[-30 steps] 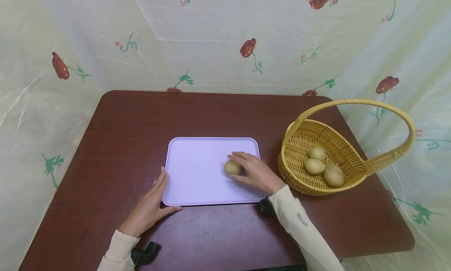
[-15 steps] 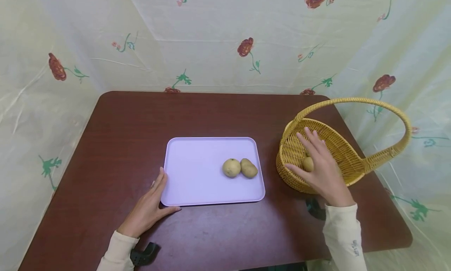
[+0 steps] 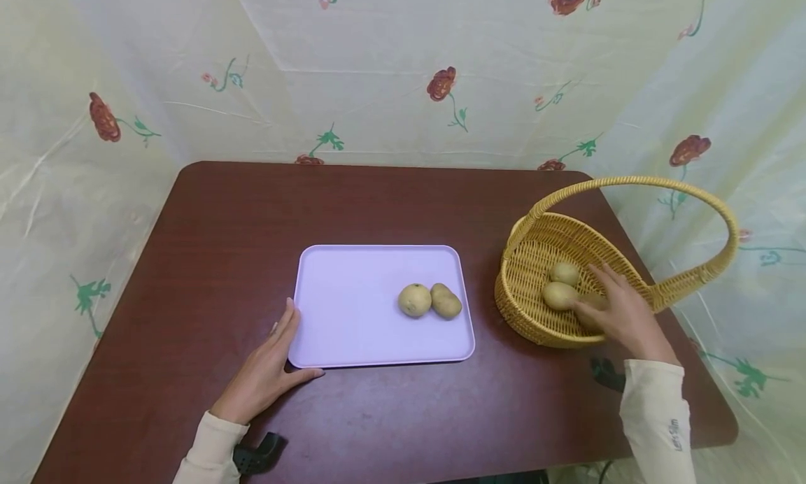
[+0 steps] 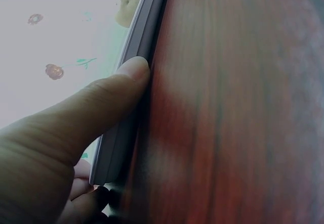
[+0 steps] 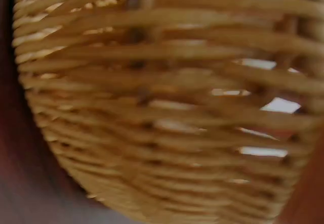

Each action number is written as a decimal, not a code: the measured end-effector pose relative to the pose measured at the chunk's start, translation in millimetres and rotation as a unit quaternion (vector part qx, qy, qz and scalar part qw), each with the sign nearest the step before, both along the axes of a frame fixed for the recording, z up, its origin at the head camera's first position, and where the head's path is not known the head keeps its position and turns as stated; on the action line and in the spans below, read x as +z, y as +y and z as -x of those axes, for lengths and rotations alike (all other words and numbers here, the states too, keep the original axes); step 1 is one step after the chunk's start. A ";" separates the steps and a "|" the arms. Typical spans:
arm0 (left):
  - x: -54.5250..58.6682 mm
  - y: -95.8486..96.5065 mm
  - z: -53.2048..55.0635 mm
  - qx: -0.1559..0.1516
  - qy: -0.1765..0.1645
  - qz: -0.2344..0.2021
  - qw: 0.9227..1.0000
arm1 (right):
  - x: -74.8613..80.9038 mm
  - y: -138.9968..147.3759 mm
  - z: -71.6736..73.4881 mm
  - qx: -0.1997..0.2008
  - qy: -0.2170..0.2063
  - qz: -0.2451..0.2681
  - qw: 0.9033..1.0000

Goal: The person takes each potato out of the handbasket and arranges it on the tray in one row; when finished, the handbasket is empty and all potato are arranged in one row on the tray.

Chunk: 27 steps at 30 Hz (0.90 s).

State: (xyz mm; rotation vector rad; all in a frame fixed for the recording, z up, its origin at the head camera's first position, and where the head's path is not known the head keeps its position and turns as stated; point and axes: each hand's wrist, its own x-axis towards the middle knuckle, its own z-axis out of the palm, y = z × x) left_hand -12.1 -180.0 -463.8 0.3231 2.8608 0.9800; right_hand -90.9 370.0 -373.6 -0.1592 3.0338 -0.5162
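My left hand (image 3: 264, 372) rests against the left front corner of a pale purple tray (image 3: 352, 309), fingers along its side and thumb at its front edge. In the left wrist view the thumb (image 4: 101, 97) touches the tray's rim (image 4: 116, 133). Two potatoes lie on the tray's right part, a round potato (image 3: 414, 300) and a lumpy potato (image 3: 447, 303) beside it. Inside the wicker basket (image 3: 529, 316), my right hand (image 3: 626, 319) reaches over a brownish potato (image 3: 587, 315), partly covering it, fingers extended. Two paler potatoes, one nearer (image 3: 559, 296) and one farther (image 3: 564, 273), sit just left of it.
The basket's tall arched handle (image 3: 655, 182) rises over the table's right side. Everything stands on a dark reddish-brown table (image 3: 239, 225). A flowered cloth (image 3: 378, 64) hangs behind and at both sides. In the right wrist view, basket weave (image 5: 167, 102) fills most of the frame.
My right hand has left the potato on the tray and moved right into the basket, over the brownish potato. The lumpy potato is now uncovered. My left hand stays at the tray corner.
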 end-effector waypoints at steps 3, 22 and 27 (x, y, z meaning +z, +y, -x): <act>0.0 0.2 0.0 0.000 0.000 0.000 1.000 | -3.8 3.7 -1.6 -0.006 -0.036 -0.011 0.999; 0.1 0.2 -0.1 0.003 -0.007 -0.002 1.000 | -6.6 1.1 5.1 -0.001 -0.021 -0.037 0.999; -0.2 0.1 -0.3 0.003 -0.002 0.000 1.000 | 5.0 -3.7 -6.6 -0.015 0.063 -0.023 0.998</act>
